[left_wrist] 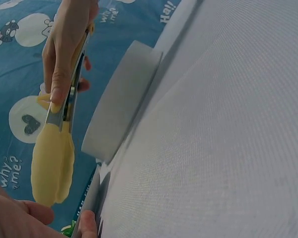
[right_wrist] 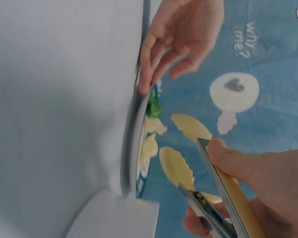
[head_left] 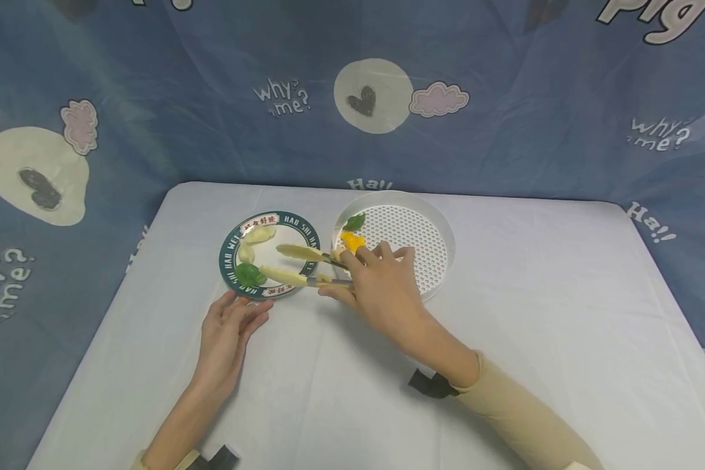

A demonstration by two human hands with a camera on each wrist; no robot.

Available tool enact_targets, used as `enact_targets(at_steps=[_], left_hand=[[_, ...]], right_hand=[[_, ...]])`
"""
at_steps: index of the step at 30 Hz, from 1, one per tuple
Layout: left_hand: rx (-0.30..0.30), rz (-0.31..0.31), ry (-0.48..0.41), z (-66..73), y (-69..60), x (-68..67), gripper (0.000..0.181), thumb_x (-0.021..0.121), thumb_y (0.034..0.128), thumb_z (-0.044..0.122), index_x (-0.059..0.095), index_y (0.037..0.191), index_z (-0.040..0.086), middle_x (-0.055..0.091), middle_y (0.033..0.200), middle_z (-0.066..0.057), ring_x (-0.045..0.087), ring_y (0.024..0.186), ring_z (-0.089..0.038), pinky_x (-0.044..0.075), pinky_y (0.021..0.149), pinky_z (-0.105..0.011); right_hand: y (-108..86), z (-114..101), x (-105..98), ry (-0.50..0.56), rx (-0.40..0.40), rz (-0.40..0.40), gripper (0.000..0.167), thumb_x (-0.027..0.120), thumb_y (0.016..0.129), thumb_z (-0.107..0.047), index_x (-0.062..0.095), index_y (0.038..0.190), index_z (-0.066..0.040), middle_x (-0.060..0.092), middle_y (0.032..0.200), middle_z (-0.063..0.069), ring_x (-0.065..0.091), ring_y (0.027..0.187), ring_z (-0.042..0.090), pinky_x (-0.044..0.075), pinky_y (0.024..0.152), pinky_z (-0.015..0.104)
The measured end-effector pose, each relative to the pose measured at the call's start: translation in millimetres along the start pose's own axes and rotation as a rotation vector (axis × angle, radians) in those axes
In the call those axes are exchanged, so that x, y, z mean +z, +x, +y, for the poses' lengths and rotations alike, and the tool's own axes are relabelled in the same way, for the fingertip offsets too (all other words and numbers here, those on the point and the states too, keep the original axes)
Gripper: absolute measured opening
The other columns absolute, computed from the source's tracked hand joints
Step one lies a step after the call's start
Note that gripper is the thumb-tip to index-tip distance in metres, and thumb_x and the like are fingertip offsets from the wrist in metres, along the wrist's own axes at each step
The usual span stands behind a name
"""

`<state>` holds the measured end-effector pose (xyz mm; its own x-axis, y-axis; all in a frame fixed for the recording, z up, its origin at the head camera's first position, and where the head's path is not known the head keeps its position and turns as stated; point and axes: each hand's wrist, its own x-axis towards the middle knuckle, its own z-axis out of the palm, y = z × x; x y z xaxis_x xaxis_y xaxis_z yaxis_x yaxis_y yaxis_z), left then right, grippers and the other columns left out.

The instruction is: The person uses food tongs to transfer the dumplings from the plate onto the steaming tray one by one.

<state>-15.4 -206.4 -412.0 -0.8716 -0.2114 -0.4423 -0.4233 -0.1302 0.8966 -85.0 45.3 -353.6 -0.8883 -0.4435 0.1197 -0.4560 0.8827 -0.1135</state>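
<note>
My right hand [head_left: 384, 287] grips yellow-tipped metal tongs [head_left: 294, 252], whose parted tips hang over the right part of a green-rimmed plate [head_left: 230, 251] with nothing between them. Pale yellow pieces [head_left: 260, 234] and a green leaf [head_left: 249, 275] lie on the plate. At the plate's near edge, my left hand [head_left: 223, 339] touches the rim with its fingers fairly straight. In the right wrist view, the left hand's fingertips [right_wrist: 145, 83] meet the plate's rim, and the tongs [right_wrist: 176, 166] stand apart above the food.
Right of the plate stands a round white perforated tray [head_left: 440, 225], partly under my right hand. A green leaf [head_left: 354, 222] and an orange-yellow piece [head_left: 352, 241] lie at its left side. A blue printed cloth [head_left: 211, 98] hangs behind the white table [head_left: 540, 313].
</note>
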Motion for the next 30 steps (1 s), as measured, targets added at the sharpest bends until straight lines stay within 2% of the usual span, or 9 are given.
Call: enact_targets(at_steps=[5, 10, 22, 30], left_hand=[[-0.005, 0.009, 0.001, 0.4, 0.0, 1.2, 0.079, 0.043, 0.1120, 0.010, -0.007, 0.173, 0.011, 0.016, 0.179, -0.014, 0.064, 0.123, 0.001, 0.057, 0.116, -0.014], [-0.004, 0.009, -0.001, 1.3, -0.2, 1.5, 0.078, 0.043, 0.1118, 0.010, -0.006, 0.173, 0.011, 0.019, 0.179, -0.014, 0.064, 0.125, 0.000, 0.056, 0.116, -0.013], [0.003, 0.001, -0.008, 2.1, -0.7, 0.6, 0.078, 0.040, 0.1123, 0.009, -0.008, 0.173, 0.010, 0.014, 0.180, -0.016, 0.064, 0.123, 0.001, 0.056, 0.116, -0.013], [0.003, 0.002, -0.014, 2.1, -1.4, 0.5, 0.078, 0.041, 0.1116, 0.009, -0.007, 0.173, 0.010, 0.014, 0.180, -0.016, 0.064, 0.122, 0.001, 0.056, 0.116, -0.013]], right_hand=[[3.5, -11.4, 4.1, 0.016, -0.040, -0.012, 0.069, 0.054, 0.098, -0.077, 0.068, 0.136, -0.021, 0.077, 0.125, 0.003, 0.065, 0.120, 0.035, 0.055, 0.098, 0.066], [7.3, -20.3, 8.6, 0.030, -0.069, 0.000, 0.065, 0.055, 0.099, -0.074, 0.070, 0.134, -0.021, 0.076, 0.118, 0.001, 0.064, 0.119, 0.033, 0.054, 0.098, 0.067], [16.2, -32.6, 22.0, 0.027, -0.077, -0.004, 0.065, 0.057, 0.099, -0.073, 0.068, 0.142, -0.025, 0.077, 0.125, 0.000, 0.064, 0.121, 0.032, 0.054, 0.101, 0.066], [17.8, -36.3, 31.3, 0.022, -0.089, 0.010, 0.065, 0.056, 0.099, -0.073, 0.068, 0.141, -0.025, 0.078, 0.122, 0.001, 0.064, 0.112, 0.028, 0.053, 0.096, 0.059]])
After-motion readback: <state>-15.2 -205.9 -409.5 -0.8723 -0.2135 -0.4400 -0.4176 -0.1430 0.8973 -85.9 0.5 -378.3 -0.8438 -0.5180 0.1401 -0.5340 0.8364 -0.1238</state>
